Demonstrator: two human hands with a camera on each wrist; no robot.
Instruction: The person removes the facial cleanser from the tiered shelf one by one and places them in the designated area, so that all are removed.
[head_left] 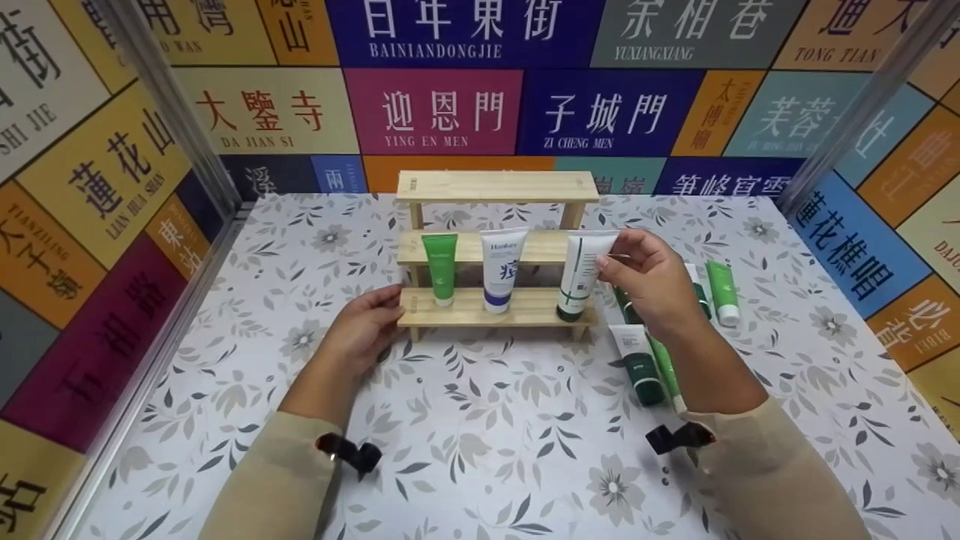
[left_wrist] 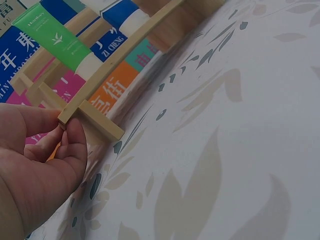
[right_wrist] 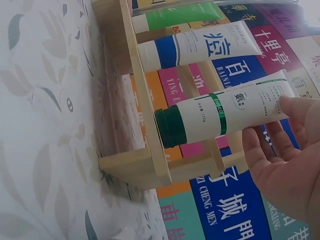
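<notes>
My right hand (head_left: 651,281) pinches the upper end of a white squeeze tube (head_left: 585,274) with a dark green cap. That tube stands cap down at the right end of the lowest step of a wooden tiered rack (head_left: 496,187); in the right wrist view its cap (right_wrist: 171,127) is right at the step's surface. My left hand (head_left: 364,330) grips the left end of the same step, thumb and fingers around the wood's corner (left_wrist: 67,116). Also on this step stand a green tube (head_left: 442,266) at the left and a white tube with a blue cap (head_left: 501,270) in the middle.
Right of the rack, several tubes lie on the flower-patterned cloth (head_left: 487,420): a white and dark green tube (head_left: 641,371), a green tube (head_left: 667,371) beside it and another green tube (head_left: 723,292) further back. Panels with printed signs (head_left: 435,112) enclose the table's back and sides.
</notes>
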